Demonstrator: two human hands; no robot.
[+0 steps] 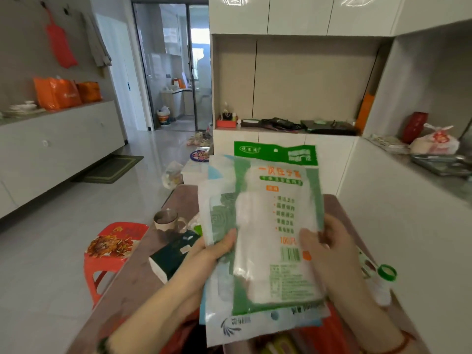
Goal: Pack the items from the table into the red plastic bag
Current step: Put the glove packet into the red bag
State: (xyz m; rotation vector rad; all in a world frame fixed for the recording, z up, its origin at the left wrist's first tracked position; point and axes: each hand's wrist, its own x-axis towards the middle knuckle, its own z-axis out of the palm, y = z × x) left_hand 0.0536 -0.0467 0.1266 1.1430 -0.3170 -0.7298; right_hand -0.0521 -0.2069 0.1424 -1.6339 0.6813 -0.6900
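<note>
Both my hands hold a stack of flat plastic packets (270,226) upright above the brown table (143,284). The front packet is green and white with printed text and a barcode; a pale packet lies behind it. My left hand (217,247) grips the stack's left edge, thumb on the front. My right hand (329,249) grips the right edge. The red plastic bag (329,330) lies below the packets at the bottom of the view, mostly hidden by them.
On the table stand a metal mug (166,218), a dark tissue box (173,254) and a bottle with a green cap (383,284). A red stool (112,249) is at the table's left. White cabinets rise at the right and behind.
</note>
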